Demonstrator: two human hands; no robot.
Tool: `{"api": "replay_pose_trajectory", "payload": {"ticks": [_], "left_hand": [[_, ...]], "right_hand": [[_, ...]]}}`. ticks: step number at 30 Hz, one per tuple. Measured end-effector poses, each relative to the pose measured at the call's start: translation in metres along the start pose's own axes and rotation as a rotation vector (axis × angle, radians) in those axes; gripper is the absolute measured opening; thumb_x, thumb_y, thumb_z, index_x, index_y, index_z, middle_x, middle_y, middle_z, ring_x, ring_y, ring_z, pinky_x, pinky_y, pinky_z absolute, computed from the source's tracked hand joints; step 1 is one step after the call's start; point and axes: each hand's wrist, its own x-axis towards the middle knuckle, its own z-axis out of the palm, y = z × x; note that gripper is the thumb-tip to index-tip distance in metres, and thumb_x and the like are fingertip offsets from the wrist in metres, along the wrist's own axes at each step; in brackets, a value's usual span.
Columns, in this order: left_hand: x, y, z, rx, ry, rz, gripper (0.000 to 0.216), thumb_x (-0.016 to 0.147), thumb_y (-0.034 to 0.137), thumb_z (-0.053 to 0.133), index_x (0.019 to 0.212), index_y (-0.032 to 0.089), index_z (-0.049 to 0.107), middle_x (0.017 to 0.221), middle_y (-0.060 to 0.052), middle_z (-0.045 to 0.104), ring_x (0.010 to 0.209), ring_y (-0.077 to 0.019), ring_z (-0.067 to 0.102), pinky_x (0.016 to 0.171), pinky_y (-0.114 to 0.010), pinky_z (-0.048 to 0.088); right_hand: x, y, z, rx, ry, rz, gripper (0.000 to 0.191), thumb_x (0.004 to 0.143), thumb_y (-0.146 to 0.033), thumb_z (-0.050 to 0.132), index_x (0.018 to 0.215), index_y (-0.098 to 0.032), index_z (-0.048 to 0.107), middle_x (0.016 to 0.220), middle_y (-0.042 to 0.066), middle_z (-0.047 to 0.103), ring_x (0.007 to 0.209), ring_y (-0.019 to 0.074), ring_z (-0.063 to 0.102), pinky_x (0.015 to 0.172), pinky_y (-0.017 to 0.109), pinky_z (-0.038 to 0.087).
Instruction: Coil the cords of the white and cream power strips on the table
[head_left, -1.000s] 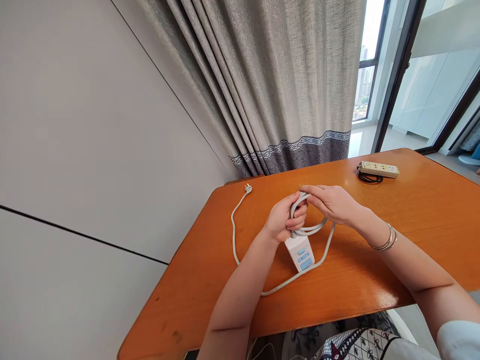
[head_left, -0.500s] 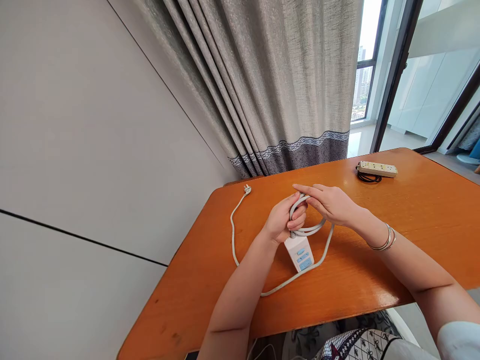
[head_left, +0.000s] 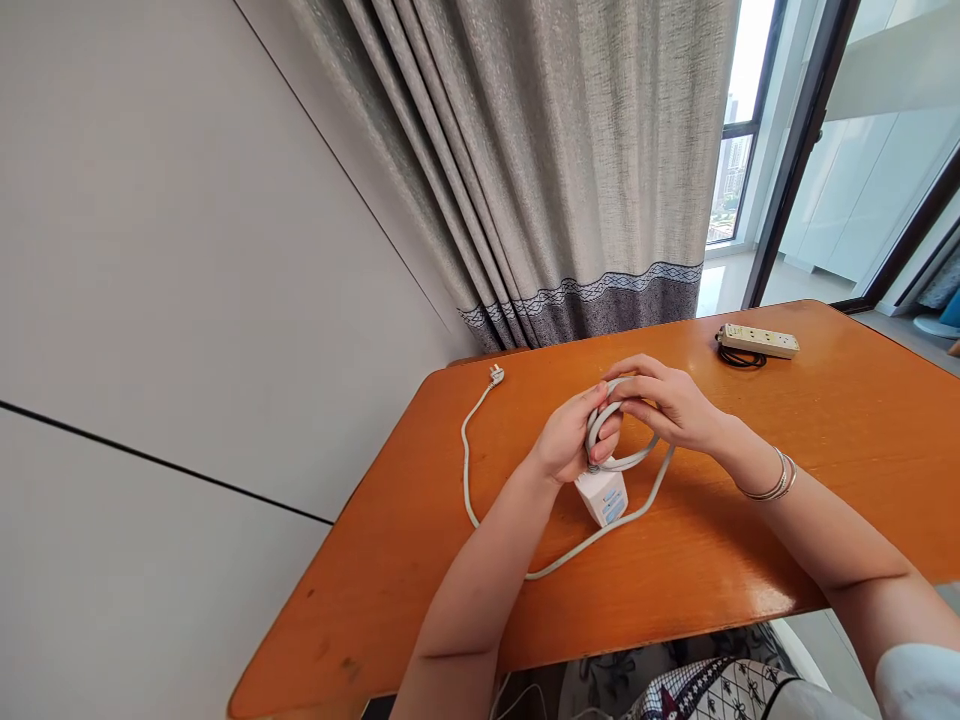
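A white power cord [head_left: 632, 461] is looped in coils between my hands. My left hand [head_left: 568, 438] is closed around the coils on their left side. At the top right of the loop, the curled fingers of my right hand [head_left: 669, 402] grip the cord. Just below my left hand hangs the white power strip [head_left: 600, 493] with blue sockets, tilted, its cord end by my fingers. From the coils the loose cord runs down past the strip, passes behind my left forearm and lies on the table up to its plug [head_left: 496, 375].
The wooden table [head_left: 405, 540] has a second power strip [head_left: 759, 341] with a black coiled cord at its back right. A grey curtain [head_left: 585, 180] hangs behind the table, and a pale panelled wall [head_left: 187, 260] stands at the left.
My right hand's fingers, stretched flat before, now curl around the cord. The power strip has tilted so that less of its socket face shows.
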Motion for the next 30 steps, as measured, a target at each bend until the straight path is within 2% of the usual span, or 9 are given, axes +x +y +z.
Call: {"api": "replay_pose_trajectory", "payload": {"ticks": [5, 8, 11, 14, 18, 22, 26, 28, 30], "left_hand": [[0.002, -0.001, 0.000, -0.026, 0.009, -0.009, 0.036, 0.095, 0.045, 0.053, 0.072, 0.018, 0.046, 0.045, 0.008, 0.044, 0.026, -0.0031, 0.028, 0.031, -0.015, 0.020], [0.002, -0.002, 0.000, -0.036, 0.013, -0.026, 0.039, 0.095, 0.047, 0.055, 0.071, 0.018, 0.045, 0.045, 0.009, 0.043, 0.026, -0.0024, 0.026, 0.031, -0.014, 0.020], [0.002, -0.002, 0.001, -0.030, 0.028, -0.033, 0.042, 0.094, 0.051, 0.055, 0.070, 0.018, 0.043, 0.045, 0.009, 0.042, 0.026, -0.0022, 0.025, 0.032, -0.014, 0.019], [0.002, -0.003, 0.001, -0.006, 0.032, -0.028, 0.045, 0.093, 0.053, 0.054, 0.068, 0.018, 0.041, 0.044, 0.009, 0.041, 0.026, -0.0022, 0.025, 0.032, -0.014, 0.017], [0.002, -0.002, 0.001, 0.017, 0.015, -0.021, 0.049, 0.094, 0.059, 0.049, 0.067, 0.019, 0.041, 0.044, 0.008, 0.042, 0.026, -0.0031, 0.025, 0.031, -0.016, 0.018], [0.003, -0.001, -0.002, 0.015, -0.041, -0.025, 0.049, 0.098, 0.056, 0.040, 0.066, 0.019, 0.043, 0.042, 0.007, 0.040, 0.028, -0.0059, 0.031, 0.034, -0.017, 0.026], [0.001, 0.002, -0.008, 0.079, -0.164, 0.008, 0.045, 0.096, 0.053, 0.045, 0.066, 0.019, 0.045, 0.039, 0.005, 0.039, 0.037, -0.0114, 0.048, 0.044, -0.019, 0.039], [-0.001, 0.003, -0.011, 0.097, -0.229, -0.003, 0.042, 0.094, 0.053, 0.050, 0.071, 0.019, 0.048, 0.038, 0.007, 0.036, 0.035, -0.0112, 0.044, 0.042, -0.018, 0.036], [-0.003, 0.003, -0.014, 0.075, -0.265, -0.020, 0.039, 0.095, 0.052, 0.051, 0.073, 0.019, 0.047, 0.038, 0.010, 0.031, 0.030, -0.0078, 0.030, 0.038, -0.017, 0.028]], "right_hand": [[0.002, -0.001, 0.001, -0.025, -0.021, 0.039, 0.023, 0.102, -0.029, 0.041, 0.106, -0.021, 0.062, 0.112, 0.011, 0.066, 0.099, 0.0195, 0.065, 0.086, 0.036, 0.054], [0.002, -0.002, 0.004, -0.005, -0.003, 0.135, 0.022, 0.100, -0.029, 0.045, 0.115, -0.020, 0.058, 0.106, 0.011, 0.068, 0.094, 0.0214, 0.066, 0.084, 0.037, 0.053], [0.002, -0.004, 0.005, -0.061, -0.032, 0.205, 0.029, 0.100, -0.031, 0.045, 0.124, -0.018, 0.054, 0.104, 0.011, 0.069, 0.092, 0.0230, 0.066, 0.085, 0.040, 0.052], [0.002, -0.004, 0.005, -0.125, -0.082, 0.175, 0.032, 0.104, -0.033, 0.037, 0.123, -0.017, 0.057, 0.099, 0.011, 0.065, 0.086, 0.0207, 0.064, 0.080, 0.036, 0.052], [0.001, -0.004, 0.005, -0.098, -0.053, 0.125, 0.036, 0.106, -0.033, 0.033, 0.123, -0.016, 0.059, 0.088, 0.006, 0.059, 0.075, 0.0160, 0.058, 0.072, 0.029, 0.051], [0.000, -0.002, 0.005, -0.077, -0.002, 0.117, 0.033, 0.105, -0.031, 0.037, 0.121, -0.015, 0.061, 0.087, 0.006, 0.059, 0.077, 0.0157, 0.058, 0.073, 0.028, 0.050], [-0.001, -0.001, 0.004, -0.040, 0.027, 0.132, 0.032, 0.104, -0.030, 0.039, 0.122, -0.016, 0.061, 0.091, 0.007, 0.061, 0.080, 0.0162, 0.059, 0.076, 0.029, 0.051], [-0.001, -0.002, 0.003, -0.016, 0.031, 0.128, 0.032, 0.104, -0.030, 0.039, 0.122, -0.015, 0.061, 0.090, 0.007, 0.061, 0.079, 0.0160, 0.058, 0.076, 0.029, 0.051], [0.001, -0.004, 0.002, 0.013, 0.025, 0.122, 0.033, 0.104, -0.031, 0.040, 0.123, -0.015, 0.062, 0.090, 0.007, 0.061, 0.079, 0.0157, 0.058, 0.076, 0.030, 0.051]]}}
